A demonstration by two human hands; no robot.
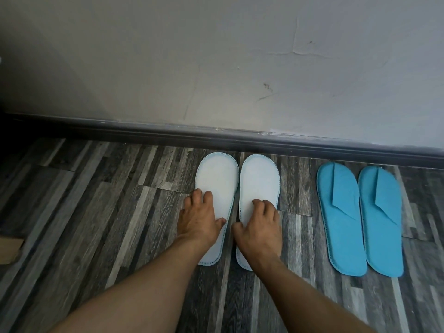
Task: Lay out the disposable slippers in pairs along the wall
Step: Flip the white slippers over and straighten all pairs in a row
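Observation:
Two white disposable slippers lie flat side by side on the floor, toes toward the wall: the left one [217, 174] and the right one [259, 176]. My left hand [199, 218] rests palm down on the left slipper's middle, its fingers spread over the outer edge. On the right slipper's middle lies my right hand [260, 227], fingers slightly curled. Neither hand lifts a slipper. To the right, a pair of blue slippers [341, 224] [382, 227] lies flat, also toes to the wall, with a gap between the two pairs.
A pale wall [216, 68] with a dark baseboard [216, 135] runs across the view. The floor is grey wood-pattern planks [108, 200]. A brown cardboard corner [9, 251] shows at the left edge.

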